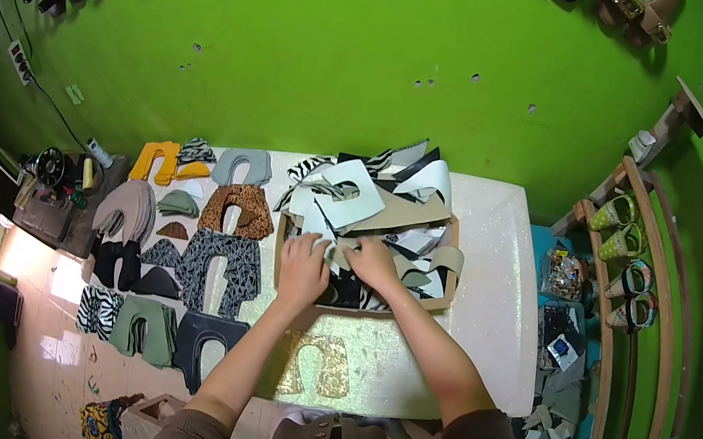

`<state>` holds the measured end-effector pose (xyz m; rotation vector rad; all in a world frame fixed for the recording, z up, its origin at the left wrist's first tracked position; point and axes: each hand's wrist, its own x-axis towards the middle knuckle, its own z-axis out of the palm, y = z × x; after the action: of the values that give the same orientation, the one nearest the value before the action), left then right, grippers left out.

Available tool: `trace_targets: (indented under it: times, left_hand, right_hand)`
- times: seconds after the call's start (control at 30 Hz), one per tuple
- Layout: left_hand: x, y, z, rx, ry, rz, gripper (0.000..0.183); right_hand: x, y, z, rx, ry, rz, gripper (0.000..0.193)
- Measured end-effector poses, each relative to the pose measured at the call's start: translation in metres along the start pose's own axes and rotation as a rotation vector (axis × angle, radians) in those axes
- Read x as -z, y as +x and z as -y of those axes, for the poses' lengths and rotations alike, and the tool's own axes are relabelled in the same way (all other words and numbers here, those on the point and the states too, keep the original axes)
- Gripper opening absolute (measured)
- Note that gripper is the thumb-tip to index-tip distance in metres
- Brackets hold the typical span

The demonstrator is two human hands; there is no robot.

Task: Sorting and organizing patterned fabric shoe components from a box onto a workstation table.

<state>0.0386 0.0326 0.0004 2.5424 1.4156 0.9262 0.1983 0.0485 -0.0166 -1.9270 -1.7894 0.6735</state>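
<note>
A shallow cardboard box [452,263] heaped with material scraps stands on the table in front of me. My left hand [304,269] rests at the box's near left, fingers spread over a white scrap. Close beside it, my right hand [370,262] reaches into the pile with its fingers bent together. What they grip, if anything, is hidden among the scraps. A large white cut-out piece [355,197] lies on top of the heap, with zebra-striped strips [312,167] and a beige piece [403,216] around it.
Stacks of U-shaped cut pieces, including leopard print [238,209] and dark patterned [218,277], lie at left; a gold piece [308,367] lies in front on the glittery tabletop [481,332]. A sewing machine [50,167] stands far left. A wooden rack [599,369] holds sandals at right.
</note>
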Motion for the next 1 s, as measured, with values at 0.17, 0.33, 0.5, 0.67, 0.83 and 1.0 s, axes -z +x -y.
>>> trace_targets:
  times: [0.17, 0.33, 0.5, 0.67, 0.83, 1.0]
  left_hand:
    - [-0.010, -0.007, 0.003, 0.116, 0.191, -0.060, 0.038]
    - [-0.007, -0.004, 0.002, 0.198, 0.174, -0.118, 0.038]
    - [0.008, -0.010, -0.011, 0.315, -0.288, -0.197, 0.038]
    - [0.007, -0.035, -0.025, 0.576, -0.904, 0.103, 0.043]
    - [0.024, -0.010, -0.050, 0.892, -1.472, 0.393, 0.035]
    - [0.018, -0.005, -0.037, 0.877, -1.368, 0.273, 0.027]
  right_hand:
    - [-0.021, 0.013, 0.026, -0.064, 0.008, -0.021, 0.042]
    - [-0.026, 0.009, 0.018, 0.096, 0.152, -0.051, 0.026]
    - [0.027, -0.030, 0.008, 0.374, 0.207, -0.289, 0.013]
    - [0.053, -0.065, -0.001, 0.660, -0.220, -0.615, 0.010]
    - [0.051, -0.079, -0.020, 0.726, -0.426, -0.690, 0.014]
    - [0.053, -0.074, -0.024, 0.642, -0.300, -0.649, 0.011]
